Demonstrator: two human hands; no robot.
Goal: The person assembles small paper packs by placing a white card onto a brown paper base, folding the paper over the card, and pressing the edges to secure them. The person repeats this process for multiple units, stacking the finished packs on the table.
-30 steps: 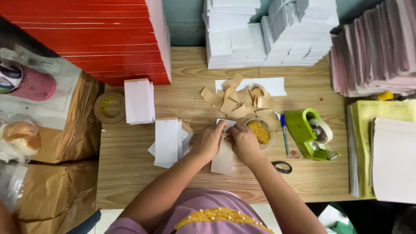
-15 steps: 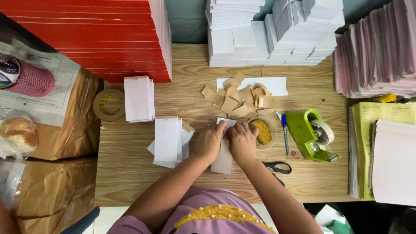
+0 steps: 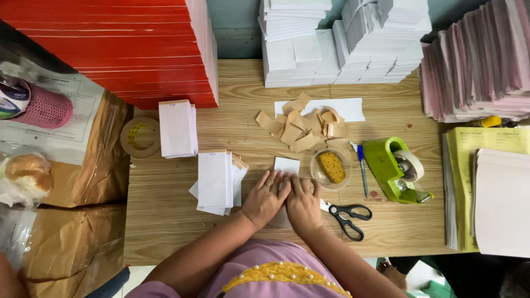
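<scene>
My left hand (image 3: 266, 197) and my right hand (image 3: 303, 203) lie flat, side by side, pressing down on a small white paper pad (image 3: 286, 165) on the wooden table (image 3: 165, 221). Only the pad's far end shows past my fingers. A ring sits on one finger of my left hand. Left of my hands lies a stack of white pads (image 3: 216, 180). A round dish with a yellow sponge (image 3: 331, 167) is just beyond my right hand. Cut strips of brown tape (image 3: 301, 128) lie further back.
Black scissors (image 3: 346, 216), a blue pen (image 3: 361, 168) and a green tape dispenser (image 3: 398, 170) lie to the right. Another white pad stack (image 3: 177, 128) and a tape ring (image 3: 139, 137) sit at left. Red stacks (image 3: 127, 44), white stacks (image 3: 342, 38) and pink stacks (image 3: 480, 60) line the back.
Both hands have slid toward me along the pad and flattened onto it. The scissors show more fully at my right.
</scene>
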